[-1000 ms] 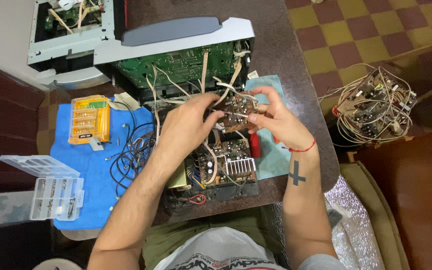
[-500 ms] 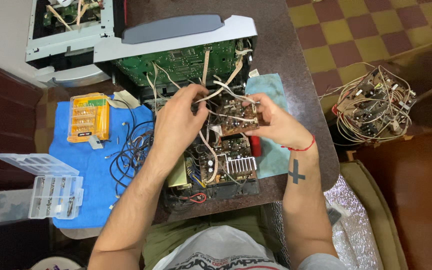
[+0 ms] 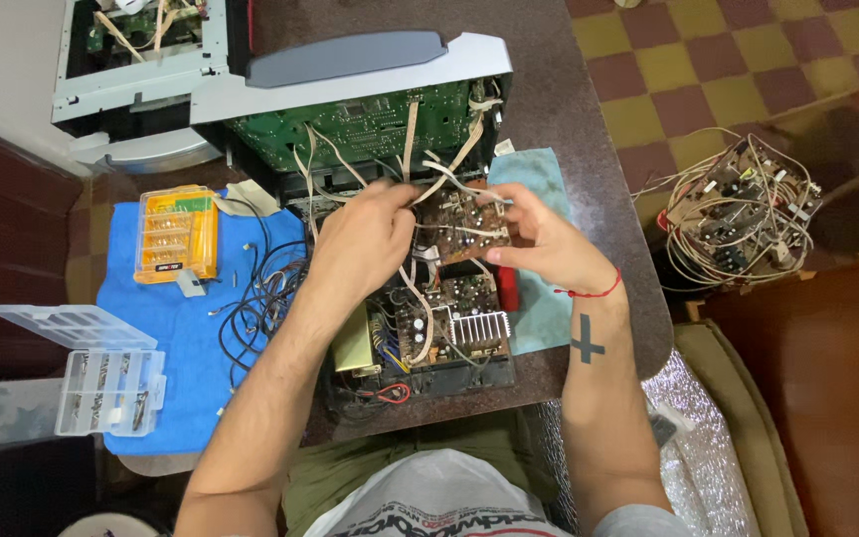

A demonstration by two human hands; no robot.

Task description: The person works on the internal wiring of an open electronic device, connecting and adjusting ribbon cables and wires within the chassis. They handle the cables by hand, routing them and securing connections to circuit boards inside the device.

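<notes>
My right hand (image 3: 539, 239) holds a small brown circuit board (image 3: 464, 227) by its right edge, lifted above an opened black chassis (image 3: 420, 338) full of components and a finned heat sink (image 3: 479, 328). My left hand (image 3: 365, 234) pinches the pale ribbon wires (image 3: 420, 189) at the board's left side. These wires run up to a green main board (image 3: 360, 124) inside a grey open device. A red string sits on my right wrist.
An orange bit case (image 3: 176, 234) and loose black cables (image 3: 260, 293) lie on a blue cloth (image 3: 181, 348). A clear compartment box (image 3: 101, 373) sits at the left edge. A wired circuit assembly (image 3: 738, 209) rests off the table, right. Teal cloth (image 3: 539, 298) under my right hand.
My right hand has turned the small board flatter and shifted it slightly right. My left hand has moved up from the board to the ribbon wires.
</notes>
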